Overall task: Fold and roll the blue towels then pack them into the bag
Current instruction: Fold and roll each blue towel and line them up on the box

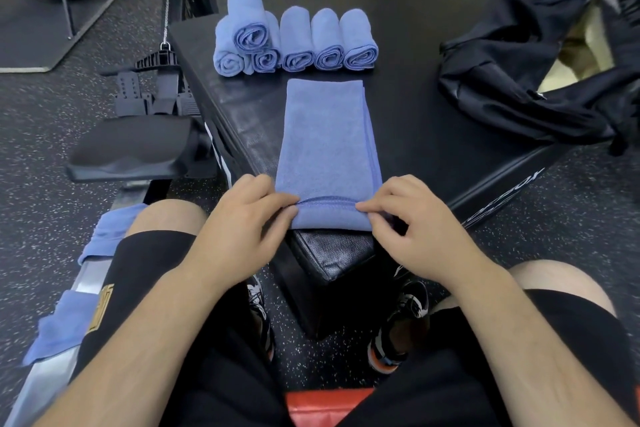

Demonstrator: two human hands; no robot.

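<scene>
Head view: left hand [251, 215] and right hand [412, 218] pinch near turned-over edge of folded blue towel [327, 139] on black bench [415, 80]; six rolled towels [294, 42] behind, bag [530, 80] right.

We note: towel [327, 135] soft matt cloth; bench [415, 114] grainy black cover, faint sheen; bag [512, 80] thin matt fabric.

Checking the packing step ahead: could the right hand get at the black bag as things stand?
Probably yes: the black bag lies on the platform's right side with nothing between, though the right hand now pinches the folded towel.
</scene>
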